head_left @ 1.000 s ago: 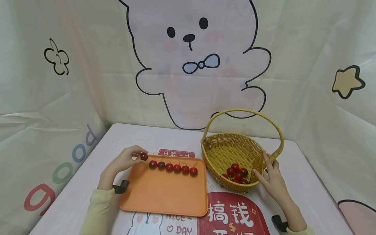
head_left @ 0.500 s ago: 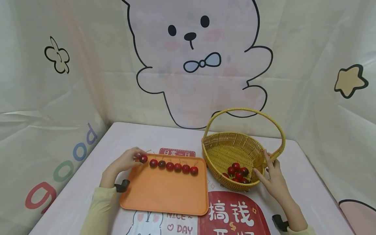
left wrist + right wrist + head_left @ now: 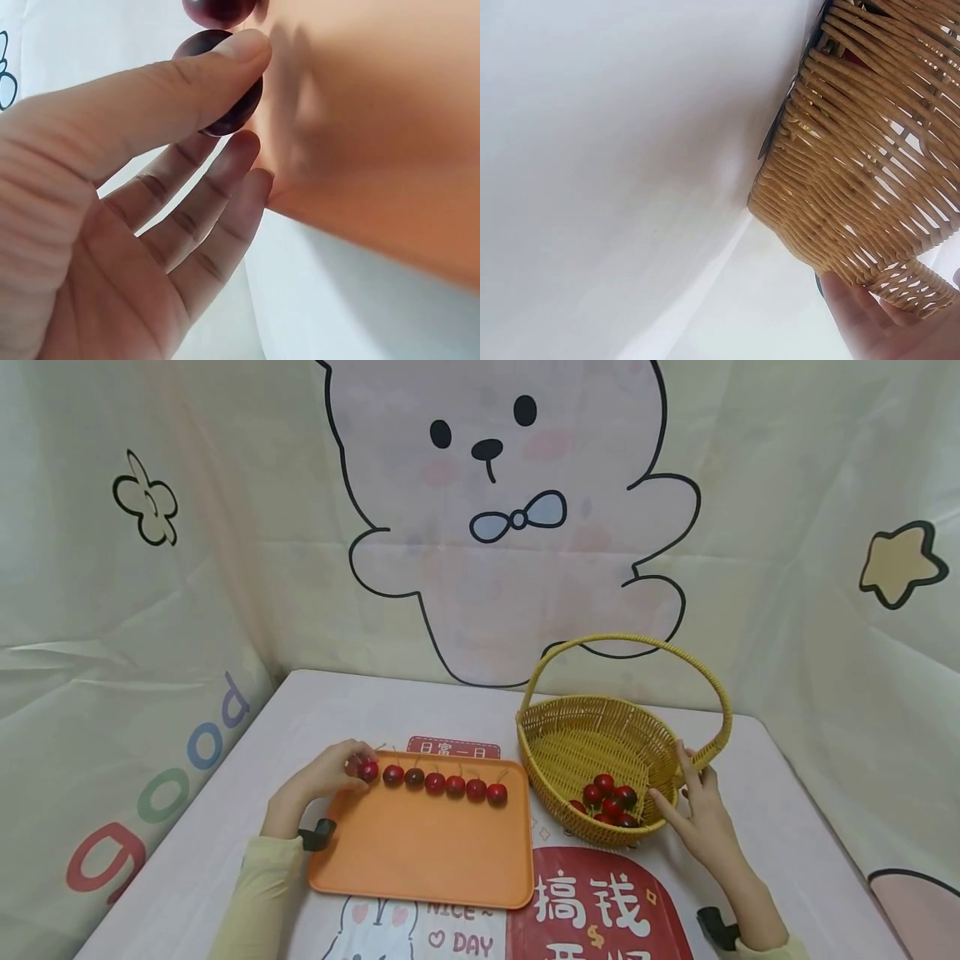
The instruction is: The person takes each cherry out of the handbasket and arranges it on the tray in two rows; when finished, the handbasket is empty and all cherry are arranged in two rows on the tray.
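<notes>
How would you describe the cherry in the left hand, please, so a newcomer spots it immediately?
Find the orange tray, then the row of cherries along its far edge. Your cherry is at the row's left end, the only one held by the left hand.

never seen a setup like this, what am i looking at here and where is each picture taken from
There is no machine here: a person works with a left hand and a right hand, both bare. The wide picture is taken from the head, looking forward and down; the two close-ups come from the left and right wrists.

On the table lie an orange tray, with a row of six cherries near its far edge, and a yellow woven basket with more cherries inside.

The left hand pinches one cherry at the row's left end. The right hand holds the basket's rim near the handle.
</notes>
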Tool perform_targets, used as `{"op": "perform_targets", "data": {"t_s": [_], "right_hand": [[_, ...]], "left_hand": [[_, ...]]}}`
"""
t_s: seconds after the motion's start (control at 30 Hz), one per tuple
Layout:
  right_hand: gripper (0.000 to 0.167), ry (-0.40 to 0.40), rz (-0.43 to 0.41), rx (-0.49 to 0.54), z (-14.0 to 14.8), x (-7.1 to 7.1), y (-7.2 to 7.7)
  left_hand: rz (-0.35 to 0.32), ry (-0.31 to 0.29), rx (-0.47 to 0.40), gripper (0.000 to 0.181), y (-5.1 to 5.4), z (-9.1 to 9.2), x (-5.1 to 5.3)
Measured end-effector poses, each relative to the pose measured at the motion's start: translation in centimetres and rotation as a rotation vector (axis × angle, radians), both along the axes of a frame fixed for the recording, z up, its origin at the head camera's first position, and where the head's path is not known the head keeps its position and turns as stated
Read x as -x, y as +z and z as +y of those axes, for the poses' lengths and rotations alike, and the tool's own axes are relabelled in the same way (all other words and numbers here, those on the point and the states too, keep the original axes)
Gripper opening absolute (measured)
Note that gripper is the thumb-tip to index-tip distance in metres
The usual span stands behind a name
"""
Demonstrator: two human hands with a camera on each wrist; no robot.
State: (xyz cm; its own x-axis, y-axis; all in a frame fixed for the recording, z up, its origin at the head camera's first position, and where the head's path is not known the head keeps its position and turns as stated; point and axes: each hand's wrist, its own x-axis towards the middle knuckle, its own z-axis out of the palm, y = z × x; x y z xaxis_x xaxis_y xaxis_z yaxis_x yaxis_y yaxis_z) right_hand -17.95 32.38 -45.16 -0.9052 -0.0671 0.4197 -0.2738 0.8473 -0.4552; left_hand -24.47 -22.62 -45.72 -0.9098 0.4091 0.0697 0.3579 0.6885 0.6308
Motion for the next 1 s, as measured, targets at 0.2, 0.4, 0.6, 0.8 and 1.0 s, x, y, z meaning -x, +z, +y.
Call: {"op": "perform_targets", "data": {"t_s": [0.2,0.4,0.6,0.8,1.0], "right_hand": [[0.090,0.001,-0.002,0.004,0.08,0.04,-0.04],[0.090,0.016,0.013,0.010,0.12,0.04,-0.12],[0.090,0.017,0.009,0.011,0.09,0.04,-0.09],[0.089,0.012,0.008,0.012,0.07,0.01,-0.02],[0.089,0.018,0.014,0.015,0.01,0.01,-0.01]], "left_hand": [[-0.014,0.002,0.009,0.037,-0.08,0.15,-0.02],[-0.006,0.005,0.027,0.036,-0.22,0.20,0.02],[-0.002,0.017,0.032,0.035,-0.37,0.41,0.09],[-0.015,0.027,0.023,0.036,-0.71,0.60,0.22],[-0.023,0.029,0.017,0.036,-0.92,0.55,0.31]]}}
